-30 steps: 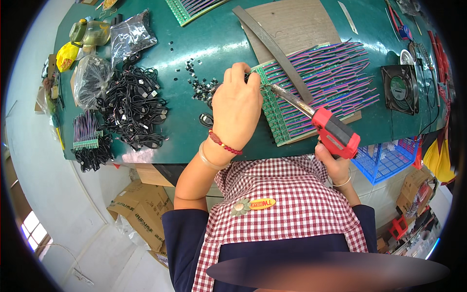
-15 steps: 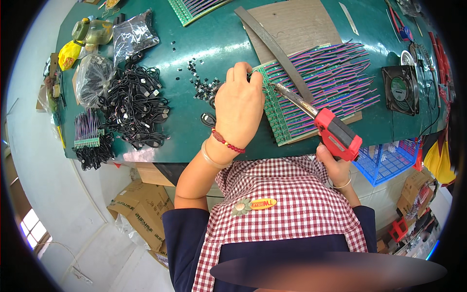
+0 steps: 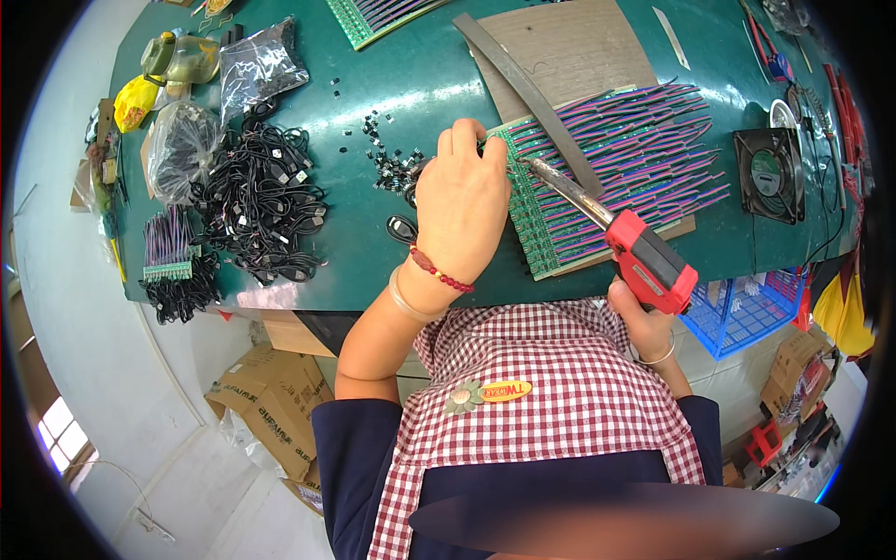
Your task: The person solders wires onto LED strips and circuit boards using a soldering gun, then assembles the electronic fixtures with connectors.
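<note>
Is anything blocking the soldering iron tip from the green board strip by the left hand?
Nothing visible blocks it. The soldering iron in the right hand has its tip already at the green board strip, just right of the left hand. The grey bar lies behind the iron.

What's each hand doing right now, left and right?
Left hand: fingers curled down on the edge of the green circuit board strip; any pinched part is hidden.
Right hand: closed around the red soldering gun.

Bright, even daylight fills the view, and a window [image 3: 54, 431] glows at eight o'clock. The green table [image 3: 308, 103] shows soft sheen toward twelve o'clock. Shadows are faint. Fisheye bending curves straight edges near the black rim. Focus is sharp centrally.
</note>
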Available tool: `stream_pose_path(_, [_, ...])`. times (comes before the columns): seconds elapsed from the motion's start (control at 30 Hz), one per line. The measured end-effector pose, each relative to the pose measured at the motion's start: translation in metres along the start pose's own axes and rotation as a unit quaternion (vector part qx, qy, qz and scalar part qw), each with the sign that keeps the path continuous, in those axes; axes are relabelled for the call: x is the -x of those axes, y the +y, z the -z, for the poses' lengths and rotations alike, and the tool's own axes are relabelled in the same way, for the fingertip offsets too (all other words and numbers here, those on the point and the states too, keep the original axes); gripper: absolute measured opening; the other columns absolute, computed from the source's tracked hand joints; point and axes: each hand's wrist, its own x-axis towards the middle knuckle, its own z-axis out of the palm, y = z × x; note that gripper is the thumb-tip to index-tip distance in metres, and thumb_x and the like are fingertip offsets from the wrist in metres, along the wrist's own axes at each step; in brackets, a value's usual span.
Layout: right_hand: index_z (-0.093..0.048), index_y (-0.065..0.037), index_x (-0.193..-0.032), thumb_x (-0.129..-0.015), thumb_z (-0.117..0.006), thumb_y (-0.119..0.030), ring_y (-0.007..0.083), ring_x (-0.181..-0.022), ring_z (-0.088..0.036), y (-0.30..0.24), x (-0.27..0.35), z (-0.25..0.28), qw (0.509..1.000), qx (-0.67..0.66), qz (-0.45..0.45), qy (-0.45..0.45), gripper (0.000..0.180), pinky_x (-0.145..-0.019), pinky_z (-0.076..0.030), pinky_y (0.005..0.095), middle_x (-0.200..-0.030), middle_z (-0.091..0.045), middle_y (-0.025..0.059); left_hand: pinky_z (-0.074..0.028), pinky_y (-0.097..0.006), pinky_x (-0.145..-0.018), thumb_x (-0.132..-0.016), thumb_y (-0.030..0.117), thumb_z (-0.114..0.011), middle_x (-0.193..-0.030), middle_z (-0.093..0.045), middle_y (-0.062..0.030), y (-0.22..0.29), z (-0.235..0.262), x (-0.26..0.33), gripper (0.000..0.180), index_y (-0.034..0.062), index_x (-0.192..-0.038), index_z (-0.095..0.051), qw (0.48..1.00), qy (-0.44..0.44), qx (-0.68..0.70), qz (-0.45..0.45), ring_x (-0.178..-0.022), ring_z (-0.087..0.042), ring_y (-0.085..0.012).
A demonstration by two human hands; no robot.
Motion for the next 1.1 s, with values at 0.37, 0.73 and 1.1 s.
stream_pose_path(0.37, [-0.063, -0.003, -0.094, -0.080, -0.070, -0.012, 0.0074, -0.069, -0.056, 0.001, 0.001, 0.000, 1.000, -0.010, -0.003, 0.010, 0.019, -0.060, -0.045, 0.0238, -0.081, -0.061, -0.0003, -0.051, -0.033, -0.063, -0.068, 0.002, -0.062, -0.096, -0.053, -0.0083, 0.001, 0.002, 0.000, 0.012, 0.0032, -0.077, -0.055, 1.000, -0.011, -0.003, 0.006, -0.083, -0.056, -0.0242])
stream_pose_path(0.73, [-0.063, -0.002, -0.095, -0.079, -0.070, -0.011, 0.0089, -0.072, -0.057, 0.006, 0.004, 0.000, 1.000, -0.015, -0.022, 0.010, 0.020, -0.063, -0.047, 0.0250, -0.082, -0.062, 0.0012, -0.051, -0.034, -0.064, -0.068, 0.001, -0.062, -0.096, -0.052, -0.0087, 0.000, 0.001, 0.000, 0.013, 0.0030, -0.078, -0.055, 1.000, -0.009, -0.005, 0.003, -0.084, -0.055, -0.0247])
stream_pose_path(1.1, [-0.052, 0.002, -0.108, -0.084, -0.058, -0.001, 0.0094, -0.059, -0.052, 0.012, 0.005, -0.001, 0.997, 0.062, 0.039, -0.033, 0.025, -0.055, -0.042, 0.0231, -0.072, -0.055, 0.0031, -0.051, -0.034, -0.064, -0.067, 0.001, -0.061, -0.098, -0.052, -0.0107, 0.000, -0.002, -0.001, 0.015, 0.0020, -0.080, -0.055, 1.000, -0.015, -0.023, 0.000, -0.085, -0.055, -0.0260])
